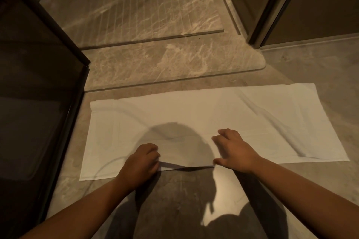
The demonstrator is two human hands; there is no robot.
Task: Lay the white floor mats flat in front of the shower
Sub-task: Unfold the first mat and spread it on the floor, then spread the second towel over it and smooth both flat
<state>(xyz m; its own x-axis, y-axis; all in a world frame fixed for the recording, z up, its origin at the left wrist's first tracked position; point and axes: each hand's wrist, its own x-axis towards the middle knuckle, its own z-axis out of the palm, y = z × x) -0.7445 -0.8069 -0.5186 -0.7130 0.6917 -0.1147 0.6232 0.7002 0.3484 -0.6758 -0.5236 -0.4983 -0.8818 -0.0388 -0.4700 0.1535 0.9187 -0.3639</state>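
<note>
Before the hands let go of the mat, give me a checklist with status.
1. Placement: white mat lies before the shower step: ok.
2. Alignment: far edge runs roughly along the step: ok.
3. Flatness: near edge lifted between left hand and right hand, which grip it: not ok.
4. Smoothness: ridge across the right half: not ok.
5. Second mat placed: cannot tell, none in view.

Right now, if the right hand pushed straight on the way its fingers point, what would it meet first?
The right hand would cross more white mat, over a low wrinkle just ahead; past the mat's far edge, probably the raised marble step.
</note>
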